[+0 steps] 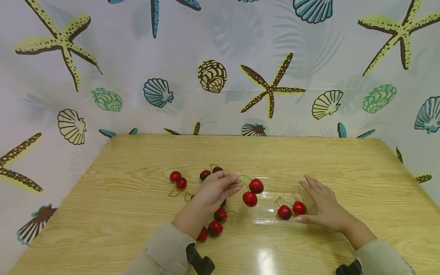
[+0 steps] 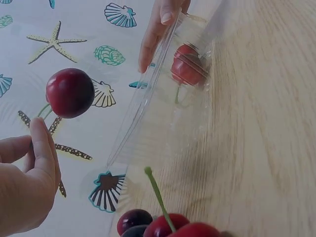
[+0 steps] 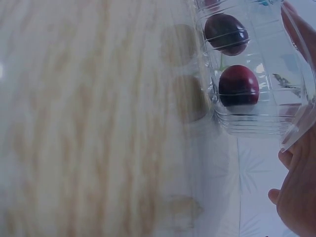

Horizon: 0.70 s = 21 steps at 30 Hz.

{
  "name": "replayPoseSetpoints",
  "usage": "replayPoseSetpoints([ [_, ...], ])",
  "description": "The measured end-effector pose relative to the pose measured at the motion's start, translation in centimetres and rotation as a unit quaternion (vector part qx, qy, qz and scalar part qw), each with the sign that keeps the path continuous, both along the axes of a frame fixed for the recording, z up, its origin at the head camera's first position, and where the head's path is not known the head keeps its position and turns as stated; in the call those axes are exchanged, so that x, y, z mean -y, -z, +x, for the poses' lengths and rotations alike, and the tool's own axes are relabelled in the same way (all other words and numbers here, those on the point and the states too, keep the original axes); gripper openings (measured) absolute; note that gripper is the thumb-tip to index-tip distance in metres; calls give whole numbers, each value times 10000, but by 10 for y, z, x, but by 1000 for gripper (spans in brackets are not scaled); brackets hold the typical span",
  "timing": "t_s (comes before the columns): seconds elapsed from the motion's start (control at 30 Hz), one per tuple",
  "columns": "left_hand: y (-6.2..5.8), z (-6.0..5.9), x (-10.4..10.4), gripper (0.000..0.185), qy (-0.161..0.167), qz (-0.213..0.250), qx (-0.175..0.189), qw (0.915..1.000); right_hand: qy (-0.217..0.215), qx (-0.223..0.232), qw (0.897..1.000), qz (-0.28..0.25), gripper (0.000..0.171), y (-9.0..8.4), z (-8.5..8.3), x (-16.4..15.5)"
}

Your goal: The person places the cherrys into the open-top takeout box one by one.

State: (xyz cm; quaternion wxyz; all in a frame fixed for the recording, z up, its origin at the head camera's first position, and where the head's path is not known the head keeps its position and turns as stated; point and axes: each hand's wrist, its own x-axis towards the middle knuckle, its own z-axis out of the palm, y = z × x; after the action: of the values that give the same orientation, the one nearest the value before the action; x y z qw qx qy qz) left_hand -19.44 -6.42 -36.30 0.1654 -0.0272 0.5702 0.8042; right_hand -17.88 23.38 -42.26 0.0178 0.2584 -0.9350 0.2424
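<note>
Cherries (image 1: 253,192) hang by their stems from your left hand (image 1: 214,190)'s pinch; your flat right hand (image 1: 323,206) steadies the clear tray (image 1: 264,217).

We are looking at a table (image 1: 137,214) of pale wood with fine grain lines, smooth and shining a little under the light. The tray (image 1: 271,217) is looking like thin clear plastic, glossy and ribbed. The cherries (image 1: 252,193) are looking smooth, red and shiny. The curtain (image 1: 220,68) behind is looking soft and matt.
</note>
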Motion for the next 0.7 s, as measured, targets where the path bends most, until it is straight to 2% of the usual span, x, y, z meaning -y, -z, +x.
replayPoseSetpoints([
  [0.17,1,-4,-13,11,-29,29,72,10000,2,-4,10000,0,91,-1,-1,0],
  [0.43,2,-9,-31,4,152,280,118,9994,1,-36,10000,-13,91,-1,0,0],
  [0.7,7,-13,-44,8,110,178,201,9996,13,-36,10000,-21,90,-1,0,1],
])
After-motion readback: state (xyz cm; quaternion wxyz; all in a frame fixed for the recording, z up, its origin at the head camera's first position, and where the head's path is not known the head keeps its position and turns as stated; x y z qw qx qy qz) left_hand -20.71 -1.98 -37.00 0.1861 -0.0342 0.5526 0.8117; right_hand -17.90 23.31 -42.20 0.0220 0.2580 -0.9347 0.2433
